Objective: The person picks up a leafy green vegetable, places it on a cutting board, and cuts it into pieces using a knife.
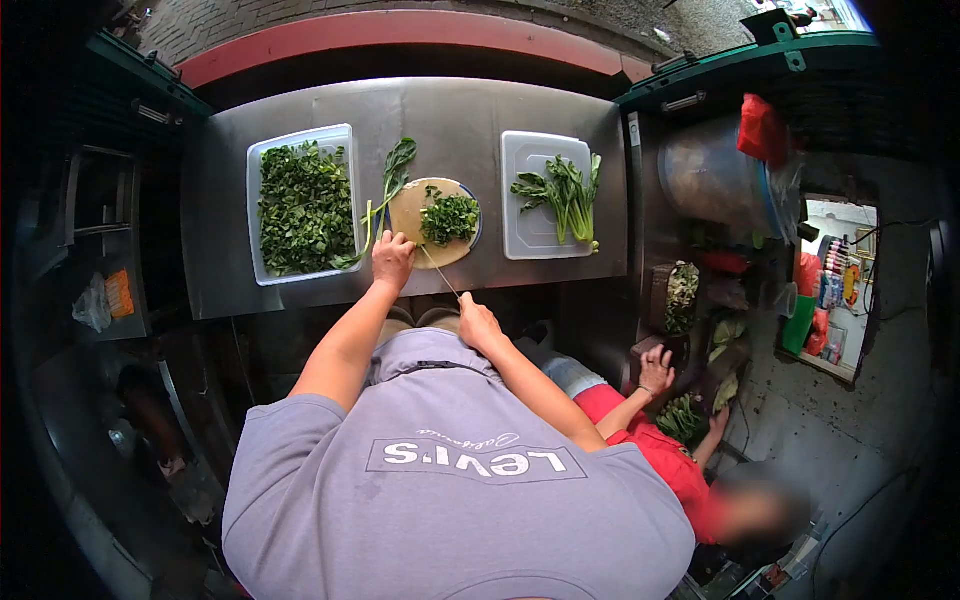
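Note:
A round cutting board (408,212) lies on the steel table (450,110), with a pile of chopped greens (450,219) on its right half. My left hand (393,258) is closed on a leafy stalk (397,172) at the board's lower left edge; its leaves point away from me. My right hand (479,322) grips a knife (440,270) by the handle, below the board. The thin blade slants up and left, its tip near my left fingers. Left of the board, a white tray (355,190) is full of chopped greens (305,208).
On the right, a translucent tray lid (525,235) bears whole leafy stalks (575,200). A person in red (665,455) crouches at lower right, hands near more vegetables (680,418). A large plastic-covered container (715,175) stands beyond the table's right end.

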`<action>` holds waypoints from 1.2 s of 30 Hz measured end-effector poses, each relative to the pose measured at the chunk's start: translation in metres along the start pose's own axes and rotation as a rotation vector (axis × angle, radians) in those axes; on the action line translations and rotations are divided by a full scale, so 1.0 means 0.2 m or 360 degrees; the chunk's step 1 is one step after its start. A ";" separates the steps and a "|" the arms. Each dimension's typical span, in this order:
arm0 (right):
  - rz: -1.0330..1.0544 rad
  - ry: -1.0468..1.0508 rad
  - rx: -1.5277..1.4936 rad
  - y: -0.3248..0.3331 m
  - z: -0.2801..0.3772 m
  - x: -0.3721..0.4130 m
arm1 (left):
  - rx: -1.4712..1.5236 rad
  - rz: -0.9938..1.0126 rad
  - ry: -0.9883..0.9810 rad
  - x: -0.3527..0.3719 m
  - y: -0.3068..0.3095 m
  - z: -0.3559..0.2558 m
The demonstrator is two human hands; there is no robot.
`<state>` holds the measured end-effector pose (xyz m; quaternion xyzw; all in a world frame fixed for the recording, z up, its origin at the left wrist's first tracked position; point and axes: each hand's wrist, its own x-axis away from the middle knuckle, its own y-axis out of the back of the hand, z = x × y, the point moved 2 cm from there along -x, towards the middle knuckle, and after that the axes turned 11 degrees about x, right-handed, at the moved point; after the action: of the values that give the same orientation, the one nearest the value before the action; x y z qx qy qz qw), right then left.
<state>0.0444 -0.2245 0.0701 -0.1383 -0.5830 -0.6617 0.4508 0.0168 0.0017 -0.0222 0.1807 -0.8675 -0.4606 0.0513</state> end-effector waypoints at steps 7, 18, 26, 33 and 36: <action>-0.0087 0.0020 0.0067 0.05 -0.03 -0.04 | 0.0103 -0.0074 -0.0044 0.03 -0.02 0.02; -0.0057 0.0097 -0.0042 -0.03 0.01 -0.04 | -0.0030 -0.0003 0.0068 -0.02 -0.02 -0.02; 0.0013 0.0112 -0.0121 -0.06 0.08 -0.04 | -0.0087 0.0078 0.0087 -0.02 -0.04 -0.01; 0.0109 0.0120 -0.0169 -0.09 0.09 -0.08 | 0.0048 0.0046 0.0099 -0.02 -0.03 0.01; 0.0106 0.0130 -0.0130 -0.10 0.09 -0.10 | 0.0098 -0.0051 0.0130 -0.02 -0.06 0.03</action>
<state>0.0351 -0.2009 0.0482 -0.1489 -0.5317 -0.6747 0.4898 0.0211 0.0015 -0.0342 0.2145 -0.8754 -0.4268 0.0737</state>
